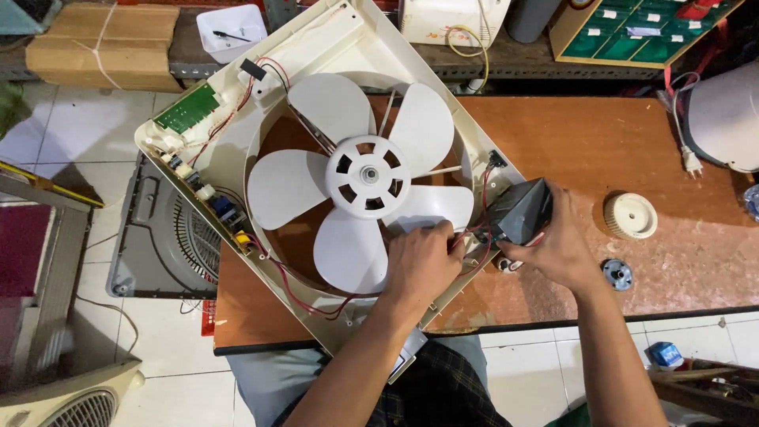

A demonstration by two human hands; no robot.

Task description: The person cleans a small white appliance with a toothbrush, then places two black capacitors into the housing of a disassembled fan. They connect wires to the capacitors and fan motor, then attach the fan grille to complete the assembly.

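Black box (519, 209) gripped in right hand (557, 247) just right of fan frame (198, 166), left hand (421, 265) nearer, pinching red wires (468, 236) beside it.

Both hands, left hand (421, 261) and right hand (557, 245), on a black box (520, 209) beside white fan blades (360, 178).

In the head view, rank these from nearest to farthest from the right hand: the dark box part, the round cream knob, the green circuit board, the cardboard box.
From the right hand:
1. Dark box part, under its fingers at the fan frame's corner.
2. Round cream knob, on the table just to its right.
3. Green circuit board, at the frame's far left corner.
4. Cardboard box, top left, beyond the table.
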